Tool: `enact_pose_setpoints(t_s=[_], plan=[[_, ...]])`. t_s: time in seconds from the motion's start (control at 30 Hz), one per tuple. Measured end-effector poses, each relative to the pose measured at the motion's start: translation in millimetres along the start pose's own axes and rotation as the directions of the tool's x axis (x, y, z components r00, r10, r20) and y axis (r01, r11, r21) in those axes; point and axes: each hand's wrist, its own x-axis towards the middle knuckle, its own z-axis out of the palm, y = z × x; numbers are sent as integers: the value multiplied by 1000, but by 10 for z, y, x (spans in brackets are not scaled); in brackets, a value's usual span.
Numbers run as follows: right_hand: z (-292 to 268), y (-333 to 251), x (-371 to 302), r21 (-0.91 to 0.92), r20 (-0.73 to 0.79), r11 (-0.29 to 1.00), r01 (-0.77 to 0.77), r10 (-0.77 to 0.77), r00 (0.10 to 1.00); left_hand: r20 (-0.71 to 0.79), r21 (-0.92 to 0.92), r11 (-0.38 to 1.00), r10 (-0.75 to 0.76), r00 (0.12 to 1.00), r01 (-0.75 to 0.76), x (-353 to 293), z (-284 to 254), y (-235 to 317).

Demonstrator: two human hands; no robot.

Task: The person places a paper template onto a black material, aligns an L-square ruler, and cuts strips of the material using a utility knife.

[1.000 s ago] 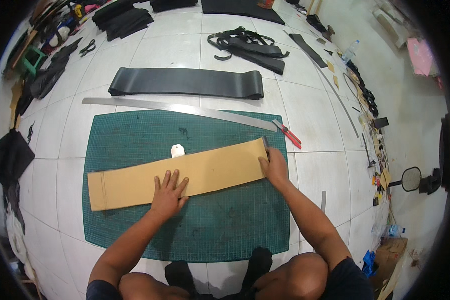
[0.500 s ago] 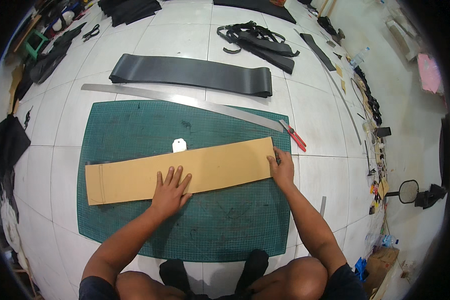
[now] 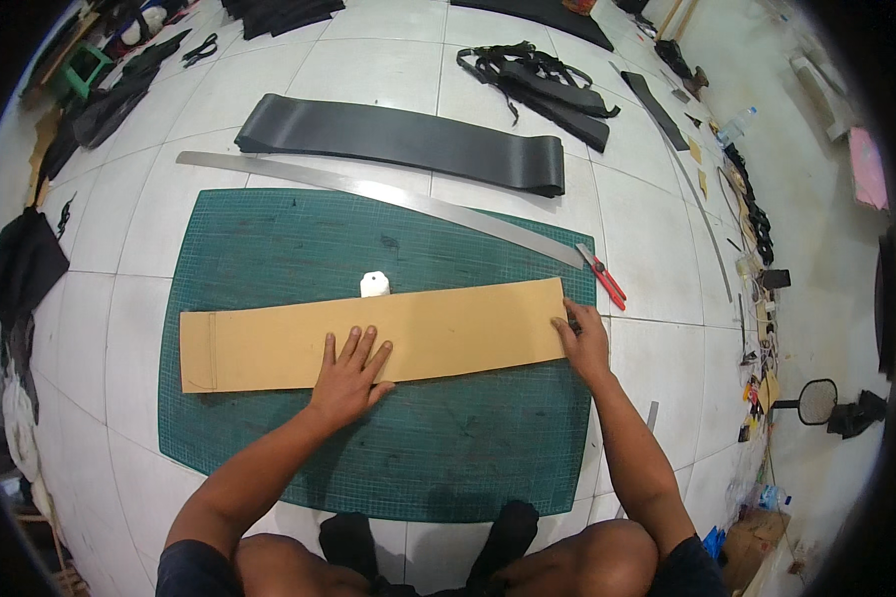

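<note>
A long tan cardboard strip (image 3: 428, 328) lies across the green cutting mat (image 3: 388, 453), with pencil-like lines near its left end. My left hand (image 3: 348, 378) rests flat on the strip, left of its middle, fingers spread. At the strip's right end, my right hand (image 3: 585, 343) has its fingers curled around the short edge, the thumb touching the board; the undersides of the fingers are hidden. A small white tag-shaped piece (image 3: 374, 285) pokes out from beyond the strip's far edge.
Past the mat lie a long metal ruler (image 3: 388, 199), a folded dark grey band (image 3: 398, 139) and a heap of black straps (image 3: 543, 90). A red cutter knife (image 3: 603, 277) sits at the mat's right edge. Tools and cables line the right wall; scissors (image 3: 200, 50) lie far left.
The whole view has turned slightly, shifting the scene rightward. A dark sliver along the strip's far left edge now hardly shows. Both hands keep their places on the cardboard.
</note>
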Motion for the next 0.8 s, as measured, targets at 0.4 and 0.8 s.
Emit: enact_pose_setpoints(t_s=[0.4, 0.8], plan=[[-18, 36, -40, -60, -6, 997, 50, -51, 999, -17, -3, 1000, -8, 1000, 8, -35, 43, -105], [14, 0, -22, -126, -17, 992, -24, 22, 1000, -8, 0, 999, -39, 999, 39, -53, 58, -50]])
